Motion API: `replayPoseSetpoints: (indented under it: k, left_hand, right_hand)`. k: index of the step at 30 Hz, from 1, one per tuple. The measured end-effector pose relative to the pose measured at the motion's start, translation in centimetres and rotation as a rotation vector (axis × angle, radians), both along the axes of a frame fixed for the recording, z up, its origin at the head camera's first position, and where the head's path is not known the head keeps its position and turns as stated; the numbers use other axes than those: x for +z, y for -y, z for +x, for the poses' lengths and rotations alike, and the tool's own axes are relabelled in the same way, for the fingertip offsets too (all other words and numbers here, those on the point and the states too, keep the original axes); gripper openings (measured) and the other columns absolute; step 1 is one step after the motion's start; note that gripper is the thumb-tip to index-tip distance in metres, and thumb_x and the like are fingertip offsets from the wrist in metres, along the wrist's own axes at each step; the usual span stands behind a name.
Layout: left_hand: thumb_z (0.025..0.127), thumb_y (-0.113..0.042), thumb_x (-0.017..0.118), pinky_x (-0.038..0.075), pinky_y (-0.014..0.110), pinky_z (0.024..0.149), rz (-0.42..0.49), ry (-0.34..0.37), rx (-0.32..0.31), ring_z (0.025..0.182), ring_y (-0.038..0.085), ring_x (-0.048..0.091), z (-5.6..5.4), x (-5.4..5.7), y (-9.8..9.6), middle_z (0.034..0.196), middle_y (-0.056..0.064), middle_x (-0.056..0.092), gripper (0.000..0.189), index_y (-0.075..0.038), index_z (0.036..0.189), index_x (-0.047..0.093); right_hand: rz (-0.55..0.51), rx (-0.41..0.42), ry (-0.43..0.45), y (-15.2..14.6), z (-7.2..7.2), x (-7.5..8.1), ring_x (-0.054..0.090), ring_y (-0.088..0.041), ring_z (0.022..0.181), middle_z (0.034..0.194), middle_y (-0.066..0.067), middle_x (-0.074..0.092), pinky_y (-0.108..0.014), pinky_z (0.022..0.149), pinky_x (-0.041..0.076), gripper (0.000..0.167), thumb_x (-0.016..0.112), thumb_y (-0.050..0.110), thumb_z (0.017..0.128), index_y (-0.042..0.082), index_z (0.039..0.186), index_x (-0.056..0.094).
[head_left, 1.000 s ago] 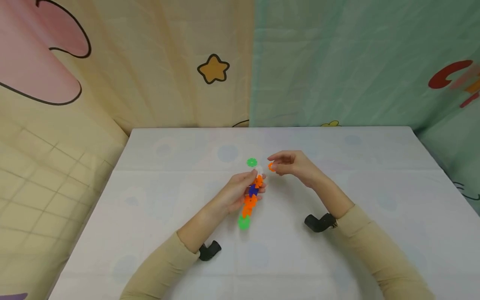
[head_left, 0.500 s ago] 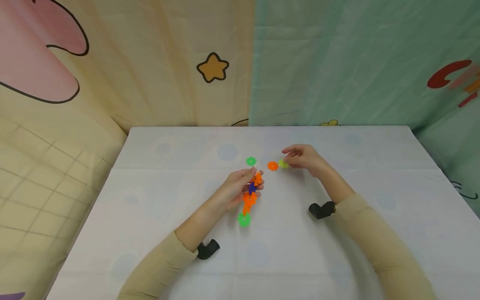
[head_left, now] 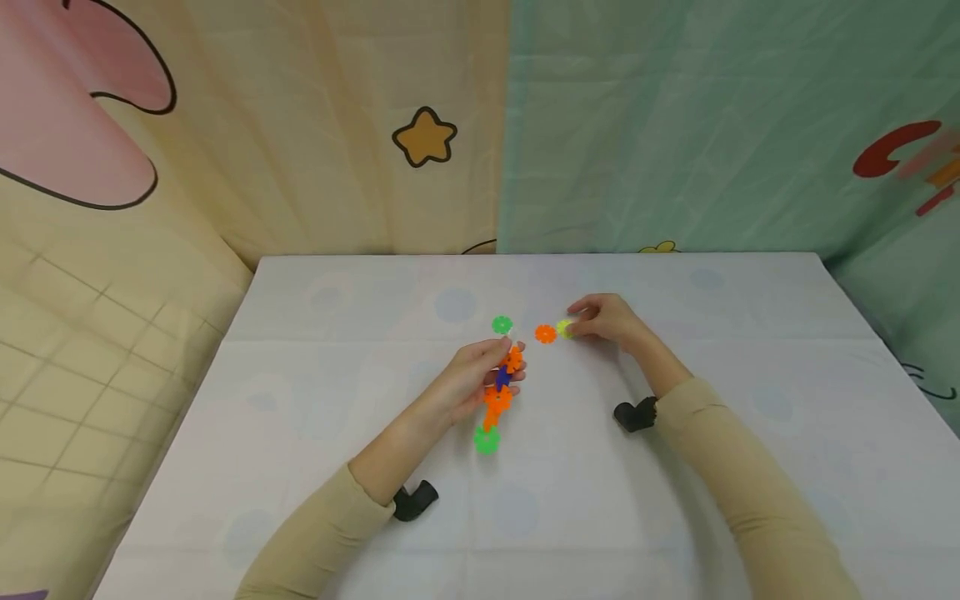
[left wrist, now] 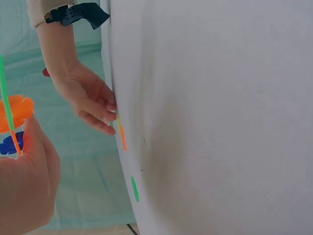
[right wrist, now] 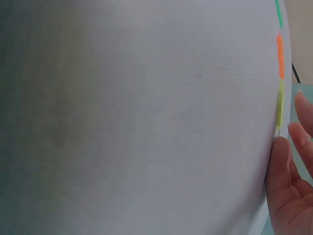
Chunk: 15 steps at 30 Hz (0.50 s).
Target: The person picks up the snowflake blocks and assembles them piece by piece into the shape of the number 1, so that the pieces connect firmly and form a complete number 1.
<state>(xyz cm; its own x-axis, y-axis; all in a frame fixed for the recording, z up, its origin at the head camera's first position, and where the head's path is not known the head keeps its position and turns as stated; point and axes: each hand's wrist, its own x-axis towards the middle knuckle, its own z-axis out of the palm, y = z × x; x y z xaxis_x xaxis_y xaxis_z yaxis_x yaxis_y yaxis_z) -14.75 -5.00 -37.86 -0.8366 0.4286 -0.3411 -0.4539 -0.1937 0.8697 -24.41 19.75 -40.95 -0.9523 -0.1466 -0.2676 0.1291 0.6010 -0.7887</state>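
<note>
Right hand (head_left: 609, 318): shifted rightward since the first frame, off the orange disc (head_left: 545, 333) and over to the yellow disc (head_left: 564, 328). Fingers relaxed and apart, thumb tip at the disc's edge; contact cannot be confirmed.
Orange disc: lies uncovered, just beside the yellow disc, right of centre in the head view. Judged: it is set down loose, not joined to the chain (head_left: 497, 400).
Green disc (head_left: 502, 324): flat, unattended, just above the left hand (head_left: 474, 379); no notable movement.
Left hand: near frame centre, practically unmoved; pinches the upper part of the chain between thumb and fingers.
Chain: slants down from the left hand, orange and blue pieces linked, bright green piece at the lower end. Judged: no piece gained over these frames. Uppermost part too pale to tell.
Cloth (head_left: 360, 417): white, faint spots and fold lines, covers the table across the lower frame.
Curtains: yellow (head_left: 322, 125) at upper left, with a star (head_left: 425, 137) and pink shape (head_left: 75, 142); green (head_left: 660, 125) at upper right.
</note>
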Motion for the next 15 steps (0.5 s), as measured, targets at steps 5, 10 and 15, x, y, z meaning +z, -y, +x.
replayPoseSetpoints:
  k: [5, 10, 15]
  left_hand:
    - [0.100, -0.025, 0.043, 0.054, 0.023, 0.071, -0.002, -0.011, -0.015, 0.081, 0.013, 0.058, 0.00, 0.05, 0.05, 0.094, 0.008, 0.057, 0.047, 0.010, 0.132, 0.043]
    - [0.100, -0.023, 0.044, 0.054, 0.022, 0.068, 0.001, 0.004, -0.003, 0.077, 0.013, 0.059, -0.07, 0.04, 0.16, 0.091, 0.006, 0.056, 0.045, 0.010, 0.132, 0.043]
    - [0.100, -0.022, 0.045, 0.054, 0.021, 0.066, 0.006, 0.016, 0.000, 0.076, 0.012, 0.059, -0.18, -0.10, 0.25, 0.090, 0.006, 0.056, 0.045, 0.010, 0.132, 0.043]
  right_hand:
    - [0.133, 0.066, -0.083, 0.27, -0.19, -0.15, 0.043, -0.021, 0.073, 0.079, -0.007, 0.048, -0.026, 0.060, 0.037, 0.034, 0.077, 0.013, 0.076, -0.002, 0.103, 0.062]
    - [0.152, 0.080, -0.091, 0.57, -0.32, -0.16, 0.042, -0.021, 0.072, 0.077, -0.007, 0.046, -0.027, 0.060, 0.035, 0.030, 0.077, 0.012, 0.076, -0.002, 0.097, 0.060]
    - [0.130, 0.064, -0.076, 0.60, -0.32, -0.31, 0.043, -0.022, 0.076, 0.080, -0.008, 0.047, -0.026, 0.063, 0.038, 0.032, 0.077, 0.009, 0.076, -0.003, 0.095, 0.056]
